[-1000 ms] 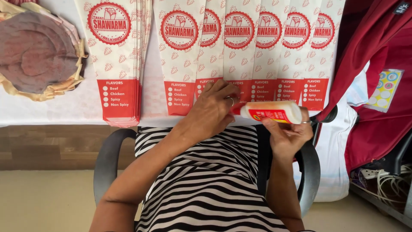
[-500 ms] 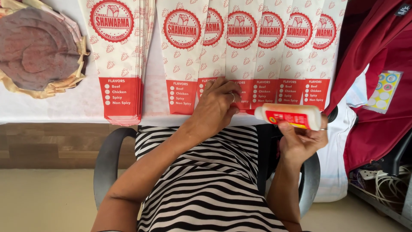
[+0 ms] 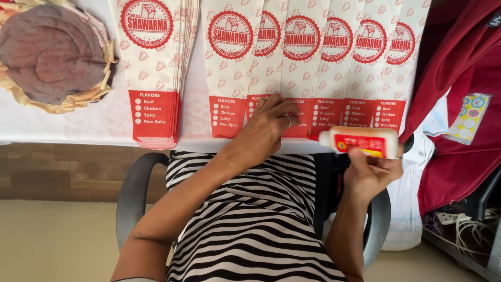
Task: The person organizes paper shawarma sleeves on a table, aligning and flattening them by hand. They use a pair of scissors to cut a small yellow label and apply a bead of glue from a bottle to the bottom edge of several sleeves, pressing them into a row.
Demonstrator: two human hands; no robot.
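Note:
My left hand [image 3: 270, 125] presses its fingers on the lower red band of a row of overlapping white and red paper sleeves [image 3: 313, 62] fanned out on the table. My right hand [image 3: 371, 169] grips a white glue bottle [image 3: 360, 142] with a red label, held sideways with its tip pointing left, just below the sleeves' bottom edges and close to my left fingers. A separate stack of the same sleeves [image 3: 154, 73] lies to the left.
A round woven mat [image 3: 52, 55] with frilled paper edges sits at the table's far left. A white cloth [image 3: 94, 125] covers the table. Red fabric [image 3: 464, 104] and a sticker sheet [image 3: 468, 117] hang at right; cables [image 3: 462, 224] lie on the floor.
My right hand has carried the glue bottle to the right, away from my left hand. The left hand stays pressed on the sleeves.

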